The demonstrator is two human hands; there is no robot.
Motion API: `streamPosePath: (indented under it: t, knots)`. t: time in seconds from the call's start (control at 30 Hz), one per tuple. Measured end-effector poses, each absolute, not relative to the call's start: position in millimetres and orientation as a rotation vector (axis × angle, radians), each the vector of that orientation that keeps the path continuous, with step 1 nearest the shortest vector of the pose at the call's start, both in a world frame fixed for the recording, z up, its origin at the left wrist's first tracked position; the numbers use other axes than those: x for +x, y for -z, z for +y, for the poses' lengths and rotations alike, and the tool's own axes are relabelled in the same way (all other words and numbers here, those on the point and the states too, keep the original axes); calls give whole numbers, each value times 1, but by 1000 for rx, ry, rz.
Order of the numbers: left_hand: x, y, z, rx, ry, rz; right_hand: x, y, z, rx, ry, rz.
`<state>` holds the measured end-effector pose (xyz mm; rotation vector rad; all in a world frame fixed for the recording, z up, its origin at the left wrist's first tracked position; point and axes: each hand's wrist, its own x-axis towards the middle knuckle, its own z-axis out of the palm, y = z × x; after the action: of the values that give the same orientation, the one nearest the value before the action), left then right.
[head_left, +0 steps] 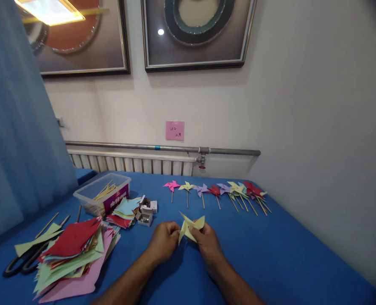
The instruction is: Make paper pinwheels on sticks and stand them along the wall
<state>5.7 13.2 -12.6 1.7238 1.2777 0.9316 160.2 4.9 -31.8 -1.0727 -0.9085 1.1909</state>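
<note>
Several pinwheels (214, 190) lie beyond the yellow folded paper (185, 227).

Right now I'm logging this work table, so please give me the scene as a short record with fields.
Left hand: fingertips at the paper's left edge; grip unclear
Right hand: holding the pale yellow paper, thumb on top
Paper shape: pinwheel-like, with bent points
Near left: coloured paper stack, scissors beside it
Behind stack: clear plastic box containing wooden sticks
Far right: finished-looking pinwheels on sticks, some overlapping
Surface: blue
</note>
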Motion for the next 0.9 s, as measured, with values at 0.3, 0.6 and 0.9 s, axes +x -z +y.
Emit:
streamPosePath:
  t: [0.3, 0.6, 0.9]
  knots:
    - [8, 11, 11, 1714, -931, 1300, 161, 31, 3, -1057, -1181, -951]
    - [8, 11, 12, 1679, -926, 1290, 161, 30, 0, -1034, -1213, -949]
    - [8, 11, 11, 1717, -925, 1317, 162, 29, 1, -1053, -1205, -946]
